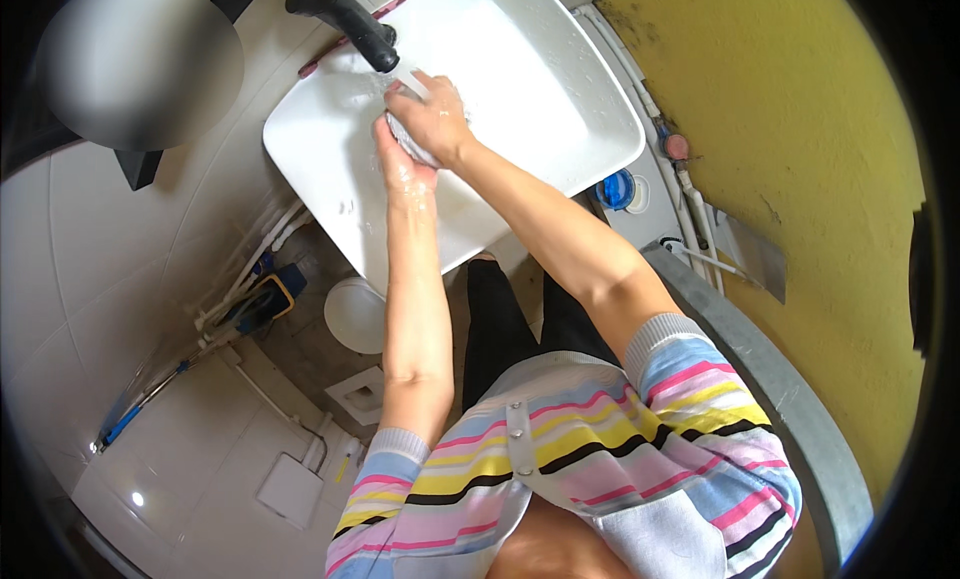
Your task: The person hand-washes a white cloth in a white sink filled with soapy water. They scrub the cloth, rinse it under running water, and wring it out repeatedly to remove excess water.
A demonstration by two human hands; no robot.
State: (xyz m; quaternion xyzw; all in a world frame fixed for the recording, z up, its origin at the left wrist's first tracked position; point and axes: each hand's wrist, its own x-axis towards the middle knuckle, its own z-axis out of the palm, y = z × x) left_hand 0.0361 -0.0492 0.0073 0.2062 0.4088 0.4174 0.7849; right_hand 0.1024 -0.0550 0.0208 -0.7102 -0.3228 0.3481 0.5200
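Note:
Under the black faucet [345, 24], both my hands are pressed together around a wet white thing, which looks like a folded cloth [408, 144]. My left hand [398, 167] cups it from below and the left, its wrist wet and glistening. Across its top and right side lies my right hand [435, 119], fingers curled towards the faucet. A stream of water [411, 81] runs from the spout onto the right hand's fingers. The white sink [540, 109] lies beneath both hands, with drops on its surface. Most of the white thing is hidden by my fingers.
A round grey disc [140, 69] stands out at the upper left. Right of the sink are a blue tub [614, 189], white pipes [690, 189] and a yellow wall [790, 109]. Below the sink's left side sits a round white container [355, 316]. A grey ledge [770, 379] curves along my right.

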